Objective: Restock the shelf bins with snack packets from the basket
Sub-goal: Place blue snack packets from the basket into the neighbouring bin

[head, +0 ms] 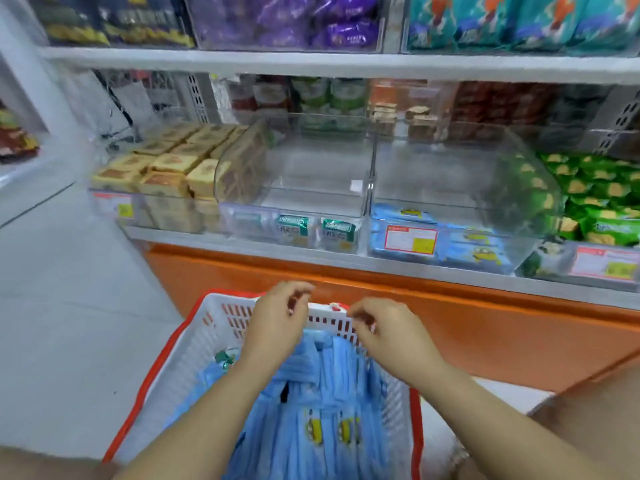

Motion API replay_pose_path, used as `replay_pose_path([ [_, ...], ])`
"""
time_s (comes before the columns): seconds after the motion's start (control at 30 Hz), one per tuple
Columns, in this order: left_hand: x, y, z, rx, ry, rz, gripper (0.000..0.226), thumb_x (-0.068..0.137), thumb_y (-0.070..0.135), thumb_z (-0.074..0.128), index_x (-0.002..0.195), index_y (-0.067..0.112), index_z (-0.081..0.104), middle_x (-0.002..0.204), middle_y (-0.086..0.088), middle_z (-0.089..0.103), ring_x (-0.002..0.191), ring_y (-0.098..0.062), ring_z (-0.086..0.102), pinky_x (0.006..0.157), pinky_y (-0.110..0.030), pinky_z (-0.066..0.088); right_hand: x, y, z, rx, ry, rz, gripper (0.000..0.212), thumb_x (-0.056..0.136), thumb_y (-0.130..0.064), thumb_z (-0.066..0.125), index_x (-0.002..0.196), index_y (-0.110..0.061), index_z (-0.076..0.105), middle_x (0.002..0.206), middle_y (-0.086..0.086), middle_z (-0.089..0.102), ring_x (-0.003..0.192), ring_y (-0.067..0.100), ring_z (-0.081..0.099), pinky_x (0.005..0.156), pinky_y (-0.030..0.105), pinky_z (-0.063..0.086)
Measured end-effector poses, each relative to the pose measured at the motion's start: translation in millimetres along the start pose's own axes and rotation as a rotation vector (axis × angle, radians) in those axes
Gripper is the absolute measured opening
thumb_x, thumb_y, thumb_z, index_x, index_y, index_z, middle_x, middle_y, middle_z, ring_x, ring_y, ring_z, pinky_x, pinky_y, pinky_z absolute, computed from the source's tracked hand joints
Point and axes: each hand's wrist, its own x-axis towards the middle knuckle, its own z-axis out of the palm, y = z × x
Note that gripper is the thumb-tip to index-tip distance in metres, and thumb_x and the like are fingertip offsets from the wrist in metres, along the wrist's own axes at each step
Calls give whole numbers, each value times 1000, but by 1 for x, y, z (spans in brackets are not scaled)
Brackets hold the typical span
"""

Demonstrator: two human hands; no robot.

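Both hands hover over the far end of the basket. The left hand and the right hand each have their fingers curled inward just by the basket's far rim, but I cannot tell whether either is grasping anything. Below the wrists, the white basket with a red rim is packed with blue packets standing on edge, and one green packet lies by its left wall.

On the shelf ahead stands a row of clear bins. The middle bin holds only a few green-and-white packets at its front. The bin to its right has matching blue packets low at its front. The left bin is full of tan boxes.
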Motion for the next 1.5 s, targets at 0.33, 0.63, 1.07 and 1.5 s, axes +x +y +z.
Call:
replay_pose_path([
  [0.33,-94,-105,25,688,-802,-67,44,95,21,53,137,31,52,137,-2,51,127,-27,48,99,-38,44,-42,50,108,-295,-745,115,40,90,-23,56,131,-26,55,132,3,54,119,25,54,96,38,47],
  [0.63,-118,-119,37,841,-1015,-157,53,100,24,47,151,34,33,158,-5,25,143,-32,27,113,-54,25,-64,63,163,-727,-905,-554,29,97,-16,53,126,-14,58,139,16,47,126,34,43,92,47,41],
  [1.07,-122,-125,39,823,-1038,-217,60,97,21,49,151,38,31,158,-2,25,144,-30,25,117,-57,21,-56,41,159,-976,-999,-741,23,96,-21,58,118,-18,66,119,4,60,115,27,46,89,39,41],
  [1.5,-63,-39,11,72,-622,-366,37,98,37,58,135,32,56,133,11,57,112,-8,58,93,-27,47,-18,-1,-1,-792,-372,-619,35,65,-8,74,94,-23,61,80,-2,64,75,25,63,88,40,49],
])
